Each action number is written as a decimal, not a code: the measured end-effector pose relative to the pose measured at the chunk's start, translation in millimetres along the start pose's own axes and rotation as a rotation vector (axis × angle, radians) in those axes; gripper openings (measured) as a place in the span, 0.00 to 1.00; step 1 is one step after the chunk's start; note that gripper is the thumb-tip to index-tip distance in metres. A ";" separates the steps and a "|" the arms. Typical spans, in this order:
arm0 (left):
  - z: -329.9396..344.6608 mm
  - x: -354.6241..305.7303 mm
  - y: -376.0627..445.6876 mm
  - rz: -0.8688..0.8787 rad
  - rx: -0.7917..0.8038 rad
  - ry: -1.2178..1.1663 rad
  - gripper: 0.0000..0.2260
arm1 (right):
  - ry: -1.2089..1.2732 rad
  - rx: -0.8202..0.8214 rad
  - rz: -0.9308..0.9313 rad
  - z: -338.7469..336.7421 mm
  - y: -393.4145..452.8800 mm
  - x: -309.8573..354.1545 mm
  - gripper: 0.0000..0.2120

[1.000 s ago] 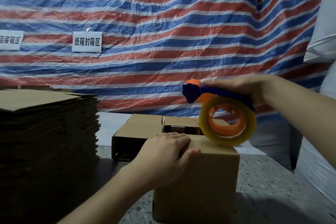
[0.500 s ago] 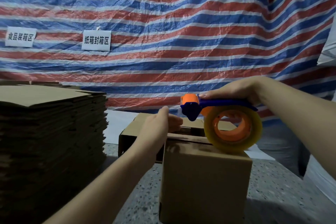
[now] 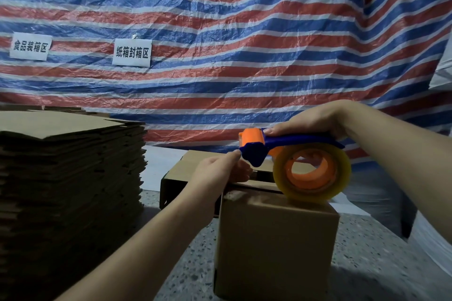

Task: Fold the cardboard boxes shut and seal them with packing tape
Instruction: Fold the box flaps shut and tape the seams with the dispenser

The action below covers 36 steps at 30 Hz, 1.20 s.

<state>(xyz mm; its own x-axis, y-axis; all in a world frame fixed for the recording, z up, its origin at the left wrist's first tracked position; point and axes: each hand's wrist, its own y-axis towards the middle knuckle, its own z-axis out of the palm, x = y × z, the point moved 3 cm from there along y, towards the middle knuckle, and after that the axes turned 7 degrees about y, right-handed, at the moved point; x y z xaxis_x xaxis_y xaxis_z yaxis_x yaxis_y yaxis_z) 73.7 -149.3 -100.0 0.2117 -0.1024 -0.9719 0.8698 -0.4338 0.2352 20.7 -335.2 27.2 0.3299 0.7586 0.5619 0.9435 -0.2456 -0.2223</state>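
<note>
Two hands, right point(image 3: 310, 118) gripping tape dispenser point(image 3: 288, 144), left point(image 3: 220, 168) pinching its tape end, speckled floor point(image 3: 367, 252), striped tarp point(image 3: 244, 32)

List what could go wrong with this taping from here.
1. The left hand has fingertips right at the tape dispenser head, so they may get nicked or stuck.
2. The front box is small and unbraced, so it may slide or tip when pulled.

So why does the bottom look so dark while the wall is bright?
Head view: light falls on the striped tarp, while the flat cardboard stack and the near box sit in shadow; the wide lens bows the edges, and the labels stay sharp.
</note>
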 end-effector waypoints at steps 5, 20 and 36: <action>-1.9 -1.5 -3.5 0.057 -0.008 0.001 0.12 | -0.013 0.012 -0.002 0.8 0.4 1.1 0.42; 5.8 6.4 -8.6 0.060 -0.147 0.197 0.17 | -0.187 0.055 0.080 -19.6 -1.5 -4.2 0.53; 9.6 14.5 -19.5 0.266 -0.300 0.134 0.12 | -0.217 -0.023 0.154 -37.3 -7.8 -29.0 0.44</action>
<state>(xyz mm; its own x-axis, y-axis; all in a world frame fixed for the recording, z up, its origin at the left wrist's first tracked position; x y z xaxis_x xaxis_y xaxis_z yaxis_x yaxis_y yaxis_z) 55.5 -150.9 -118.7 0.4851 -0.0495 -0.8730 0.8640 -0.1264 0.4873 4.9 -377.8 42.4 0.4579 0.8220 0.3386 0.8839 -0.3802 -0.2722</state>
